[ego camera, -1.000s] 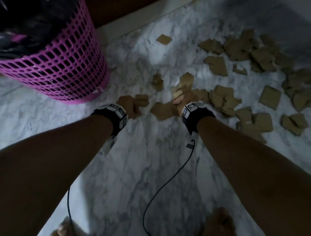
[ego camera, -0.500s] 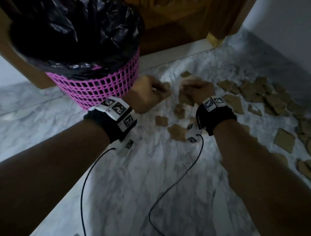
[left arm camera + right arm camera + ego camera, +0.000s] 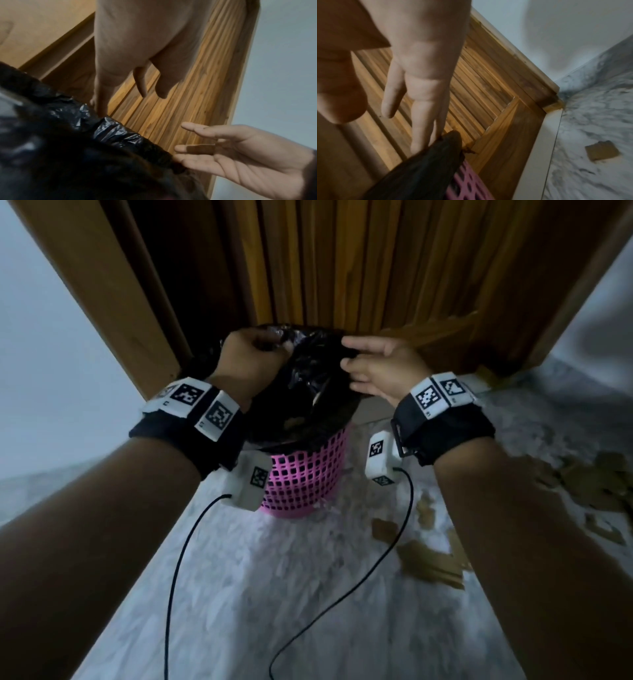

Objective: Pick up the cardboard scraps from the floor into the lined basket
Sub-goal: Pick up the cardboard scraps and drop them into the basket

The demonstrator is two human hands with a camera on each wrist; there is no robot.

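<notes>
1 pink basket [image 3: 303, 474] w/ 1 black liner [image 3: 308, 392] stands on the marble floor [image 3: 308, 594], just in front of the wooden door [image 3: 342, 268]; liner is draped over the rim, crumpled; inside it a pale patch shows, prob. cardboard, too dark to be sure.

2 hands over the basket mouth; left hand [image 3: 248, 359] at the basket's left-rear rim, fingers bent down toward the liner; head view hints at a clench, left wrist cam shows fingers hanging fairly straight w/ nothing in them, so cannot tell if it grips the liner; right hand [image 3: 380, 369] at the basket's right rim, palm turned left, fingers spread & straight, released, holding nothing; its fingertips [image 3: 418, 147] touch the liner edge.

Cardboard scraps [image 3: 431, 563] lie on the floor right of the basket; about 4 near ones can be made out, then a blurred heap further right, not countable; 1 more scrap [image 3: 601, 152] sits near the door sill, right of the basket.

2 wrist bands w/ marker tags, 2 black cables [image 3: 178, 559] trailing down toward the viewer, 1 each side of the basket.
</notes>
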